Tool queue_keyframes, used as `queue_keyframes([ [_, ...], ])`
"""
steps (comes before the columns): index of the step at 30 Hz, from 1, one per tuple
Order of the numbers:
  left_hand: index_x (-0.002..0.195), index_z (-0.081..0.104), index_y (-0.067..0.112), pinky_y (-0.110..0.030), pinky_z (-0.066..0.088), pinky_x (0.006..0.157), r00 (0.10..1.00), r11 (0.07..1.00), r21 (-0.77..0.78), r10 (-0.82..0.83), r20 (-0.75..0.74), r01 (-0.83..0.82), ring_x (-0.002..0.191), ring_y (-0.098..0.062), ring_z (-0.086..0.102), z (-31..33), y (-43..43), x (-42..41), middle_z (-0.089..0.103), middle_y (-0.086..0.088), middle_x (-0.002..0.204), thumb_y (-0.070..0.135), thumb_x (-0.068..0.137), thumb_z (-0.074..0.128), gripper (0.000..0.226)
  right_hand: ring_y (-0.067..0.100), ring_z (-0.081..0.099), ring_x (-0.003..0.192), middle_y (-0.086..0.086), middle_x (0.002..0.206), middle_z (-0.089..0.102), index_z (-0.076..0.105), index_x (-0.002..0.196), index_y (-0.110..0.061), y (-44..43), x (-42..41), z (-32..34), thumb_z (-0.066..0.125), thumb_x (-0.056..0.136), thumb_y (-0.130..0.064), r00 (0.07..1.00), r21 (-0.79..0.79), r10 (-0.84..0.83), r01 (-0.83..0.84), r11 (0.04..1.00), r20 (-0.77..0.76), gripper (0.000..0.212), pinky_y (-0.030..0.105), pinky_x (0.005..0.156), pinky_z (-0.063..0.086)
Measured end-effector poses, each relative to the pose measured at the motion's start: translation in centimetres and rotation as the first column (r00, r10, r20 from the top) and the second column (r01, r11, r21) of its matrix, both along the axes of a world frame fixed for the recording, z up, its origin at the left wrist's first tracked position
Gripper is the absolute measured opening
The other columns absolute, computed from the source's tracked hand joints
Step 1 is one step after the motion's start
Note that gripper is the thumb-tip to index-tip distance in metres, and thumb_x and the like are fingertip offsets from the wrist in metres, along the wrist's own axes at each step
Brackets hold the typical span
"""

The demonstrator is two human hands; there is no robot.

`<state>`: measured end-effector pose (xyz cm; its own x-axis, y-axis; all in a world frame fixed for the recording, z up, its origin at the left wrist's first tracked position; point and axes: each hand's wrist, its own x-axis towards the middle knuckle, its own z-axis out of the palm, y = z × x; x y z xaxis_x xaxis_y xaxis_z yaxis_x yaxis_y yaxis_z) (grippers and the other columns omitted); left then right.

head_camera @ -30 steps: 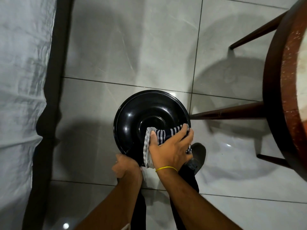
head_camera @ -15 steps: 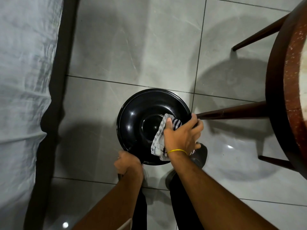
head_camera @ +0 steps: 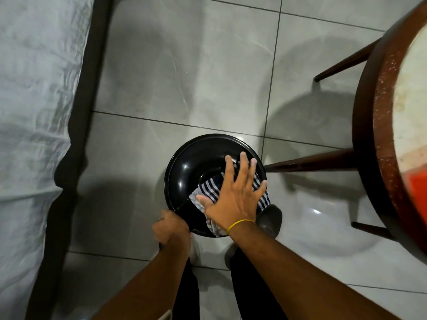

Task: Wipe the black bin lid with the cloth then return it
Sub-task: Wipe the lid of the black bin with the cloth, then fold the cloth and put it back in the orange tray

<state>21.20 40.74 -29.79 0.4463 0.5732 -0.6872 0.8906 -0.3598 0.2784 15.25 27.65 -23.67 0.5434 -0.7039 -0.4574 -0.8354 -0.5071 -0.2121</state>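
Over grey tiles (head_camera: 184,77), glossy black bin lid (head_camera: 191,167), seemingly smear-free

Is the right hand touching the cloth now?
Touching. The head view shows the right hand spread flat on the cloth, pressing it onto the lid.

- I see grey tiled floor (head_camera: 184,72), glossy, dark grout lines.
- Round wooden table (head_camera: 369,125) stands on it, right; legs splayed.
- Dark shoe (head_camera: 270,218) planted near table leg.
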Motion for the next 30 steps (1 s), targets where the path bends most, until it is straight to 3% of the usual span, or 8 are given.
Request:
queue_keyframes([
  [4,0.110,0.067,-0.002,-0.052,0.063,0.087,0.994,0.994,0.030,-0.101,-0.038,0.102,0.091,-0.040,0.071,0.7,-0.3,1.1,0.068,-0.019,0.098,0.038,0.098,0.048,0.046,0.038,-0.003,0.170,0.007,0.180,-0.007,0.003,0.170,-0.028,-1.9,-1.6,0.9,0.064,0.072,-0.092,0.999,0.072,-0.028,0.031,0.997,-0.040,0.132,0.081,0.121,0.022],
  [6,0.119,0.063,0.000,-0.047,0.055,0.085,0.954,0.960,0.117,-0.271,0.132,0.256,0.097,-0.039,0.066,2.3,-1.3,1.3,0.066,-0.021,0.104,0.037,0.100,0.049,0.044,0.036,0.003,0.169,0.004,0.178,-0.002,0.010,0.168,-0.030,-3.0,-2.3,1.6,0.064,0.076,-0.088,1.000,0.128,-0.015,0.014,0.992,0.003,0.121,0.077,0.122,0.024],
  [8,0.126,0.058,0.009,-0.054,0.049,0.093,0.712,0.812,0.234,-0.582,0.394,0.534,0.114,-0.039,0.061,4.3,-2.0,1.5,0.065,-0.019,0.120,0.042,0.098,0.050,0.044,0.032,0.014,0.167,0.001,0.176,0.010,0.024,0.163,-0.033,-4.5,-2.8,2.4,0.060,0.085,-0.078,0.996,0.174,0.002,-0.017,0.985,0.086,0.097,0.073,0.120,0.029],
  [12,0.144,0.047,0.025,-0.054,0.043,0.112,-0.014,0.114,0.327,-0.932,0.363,0.938,0.139,-0.026,0.048,6.1,-2.9,1.4,0.055,-0.005,0.148,0.052,0.096,0.062,0.057,0.029,0.035,0.151,-0.001,0.159,0.030,0.043,0.150,-0.037,-7.8,-3.8,3.6,0.075,0.085,-0.039,0.974,0.165,0.212,-0.222,0.961,0.074,0.072,0.058,0.114,0.041],
  [16,0.147,0.048,0.025,-0.058,0.048,0.106,-0.234,-0.154,0.308,-0.943,0.239,0.939,0.132,-0.027,0.053,6.4,-4.6,1.8,0.061,0.000,0.139,0.056,0.087,0.074,0.071,0.027,0.050,0.130,-0.002,0.137,0.051,0.047,0.136,-0.038,-9.7,-3.6,3.8,0.075,0.084,-0.035,0.933,0.174,0.357,-0.344,0.923,-0.045,0.059,0.052,0.105,0.042],
  [22,0.112,0.065,0.023,-0.046,0.048,0.093,-0.494,-0.462,0.207,-0.857,0.148,0.863,0.102,-0.022,0.061,7.6,-7.7,2.7,0.065,0.003,0.107,0.039,0.090,0.074,0.028,0.027,0.053,0.125,0.000,0.127,0.056,0.064,0.121,-0.030,-10.9,-3.8,4.6,0.075,0.086,-0.038,0.924,0.256,0.379,-0.357,0.898,-0.041,0.038,0.047,0.104,0.044],
  [27,0.099,0.056,0.020,-0.041,0.052,0.077,-0.614,-0.607,0.107,-0.760,0.210,0.788,0.090,-0.032,0.067,14.3,-12.0,5.0,0.070,-0.008,0.095,0.027,0.091,0.068,0.016,0.036,0.069,0.114,0.010,0.120,0.075,0.063,0.115,-0.024,-13.4,-6.2,9.7,0.083,0.089,-0.042,0.989,0.392,0.148,-0.146,0.908,0.025,0.037,0.039,0.091,0.051],
  [30,0.104,0.051,0.021,-0.043,0.047,0.066,-0.711,-0.685,0.192,-0.661,0.241,0.702,0.087,-0.040,0.069,20.7,-16.9,6.8,0.075,-0.009,0.093,0.029,0.092,0.058,0.016,0.038,0.071,0.110,0.013,0.115,0.077,0.060,0.115,-0.022,-15.3,-7.8,15.7,0.075,0.096,-0.037,0.990,0.382,-0.041,-0.013,0.924,0.132,0.029,0.038,0.081,0.048],
])
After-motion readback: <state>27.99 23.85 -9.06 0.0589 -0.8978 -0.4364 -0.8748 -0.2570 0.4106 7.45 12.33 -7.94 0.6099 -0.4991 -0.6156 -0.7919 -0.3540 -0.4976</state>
